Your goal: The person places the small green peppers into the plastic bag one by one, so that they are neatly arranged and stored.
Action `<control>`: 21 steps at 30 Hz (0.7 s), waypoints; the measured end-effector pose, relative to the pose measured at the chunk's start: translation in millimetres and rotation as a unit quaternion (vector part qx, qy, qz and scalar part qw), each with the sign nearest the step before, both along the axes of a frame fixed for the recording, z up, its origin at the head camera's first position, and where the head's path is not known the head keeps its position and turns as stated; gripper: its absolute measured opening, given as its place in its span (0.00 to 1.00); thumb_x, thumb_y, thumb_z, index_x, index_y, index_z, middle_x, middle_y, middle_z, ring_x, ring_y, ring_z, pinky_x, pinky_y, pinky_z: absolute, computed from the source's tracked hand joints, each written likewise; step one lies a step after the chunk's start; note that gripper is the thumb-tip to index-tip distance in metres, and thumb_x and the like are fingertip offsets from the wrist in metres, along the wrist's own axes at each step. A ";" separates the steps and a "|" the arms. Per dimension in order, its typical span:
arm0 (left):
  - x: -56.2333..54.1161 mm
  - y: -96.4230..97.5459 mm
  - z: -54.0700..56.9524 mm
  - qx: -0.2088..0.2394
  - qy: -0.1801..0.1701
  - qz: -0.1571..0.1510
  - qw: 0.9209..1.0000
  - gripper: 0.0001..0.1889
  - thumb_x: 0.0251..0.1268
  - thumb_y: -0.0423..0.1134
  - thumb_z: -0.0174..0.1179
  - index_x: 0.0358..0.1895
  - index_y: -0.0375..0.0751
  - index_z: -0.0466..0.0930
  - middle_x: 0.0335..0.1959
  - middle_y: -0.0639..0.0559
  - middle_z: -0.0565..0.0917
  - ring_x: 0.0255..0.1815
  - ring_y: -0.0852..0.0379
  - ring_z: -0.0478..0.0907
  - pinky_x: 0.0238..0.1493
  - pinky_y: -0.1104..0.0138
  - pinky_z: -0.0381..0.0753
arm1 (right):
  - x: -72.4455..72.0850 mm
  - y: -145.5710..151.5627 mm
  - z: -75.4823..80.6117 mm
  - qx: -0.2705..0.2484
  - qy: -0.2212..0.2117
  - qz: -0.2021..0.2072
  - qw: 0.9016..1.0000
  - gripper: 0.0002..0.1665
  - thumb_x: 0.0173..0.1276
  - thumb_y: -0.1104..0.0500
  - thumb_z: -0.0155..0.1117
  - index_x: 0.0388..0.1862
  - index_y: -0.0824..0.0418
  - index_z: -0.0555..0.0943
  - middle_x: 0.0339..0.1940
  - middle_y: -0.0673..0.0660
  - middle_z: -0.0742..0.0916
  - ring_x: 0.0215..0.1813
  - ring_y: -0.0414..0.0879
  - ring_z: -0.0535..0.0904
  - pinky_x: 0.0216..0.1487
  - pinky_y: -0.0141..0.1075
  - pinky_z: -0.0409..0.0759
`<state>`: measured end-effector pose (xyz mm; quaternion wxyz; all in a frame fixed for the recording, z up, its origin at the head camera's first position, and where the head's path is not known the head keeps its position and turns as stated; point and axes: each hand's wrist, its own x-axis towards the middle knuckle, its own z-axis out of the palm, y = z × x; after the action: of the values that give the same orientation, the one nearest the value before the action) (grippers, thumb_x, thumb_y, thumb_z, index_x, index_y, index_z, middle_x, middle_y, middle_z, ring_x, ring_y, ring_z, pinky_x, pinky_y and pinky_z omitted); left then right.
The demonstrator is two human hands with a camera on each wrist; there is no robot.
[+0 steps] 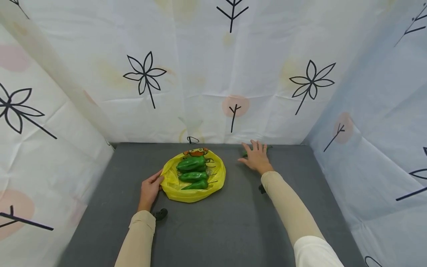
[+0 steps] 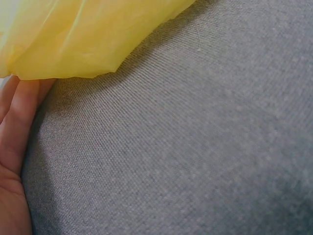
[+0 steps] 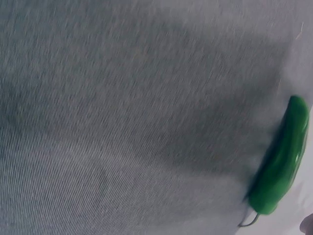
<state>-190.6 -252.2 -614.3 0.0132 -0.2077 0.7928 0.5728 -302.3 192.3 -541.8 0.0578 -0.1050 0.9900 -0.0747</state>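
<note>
A yellow plastic bag (image 1: 216, 187) lies spread open with its rim rolled out, several green peppers (image 1: 193, 177) inside, stems to the right. My left hand (image 1: 150, 190) pinches the bag's left rim, thumb on top; in the left wrist view the fingers (image 2: 22, 105) reach under the yellow plastic (image 2: 73, 54). At the back right, my right hand (image 1: 257, 160) is spread over one more green pepper, which it mostly hides in the head view. The right wrist view shows that pepper (image 3: 281, 159) whole, lying on the cloth with its thin curved stem, and a fingertip (image 3: 307, 224) near it.
Dark grey cloth (image 1: 207, 233) covers the table. White printed sheets rise at the back (image 1: 200, 74), left (image 1: 30, 155) and right (image 1: 367, 148). The lone pepper lies close to the back sheet. A black strap piece (image 1: 161, 214) sits at the left wrist.
</note>
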 end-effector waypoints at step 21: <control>-2.3 -0.3 -4.4 -0.017 0.003 0.004 1.000 0.23 0.75 0.54 0.59 0.70 0.60 0.77 0.69 0.47 0.80 0.45 0.63 0.80 0.39 0.77 0.81 | 1.2 42.8 -5.6 -0.094 -0.012 -0.040 0.995 0.47 0.74 0.46 0.65 0.83 0.59 0.56 0.81 0.75 0.55 0.80 0.76 0.47 0.76 0.72 0.49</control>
<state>-193.0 -252.4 -618.7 0.0052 -0.2099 0.8015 0.5599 -301.1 235.1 -547.4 0.0562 -0.0697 0.9811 -0.1713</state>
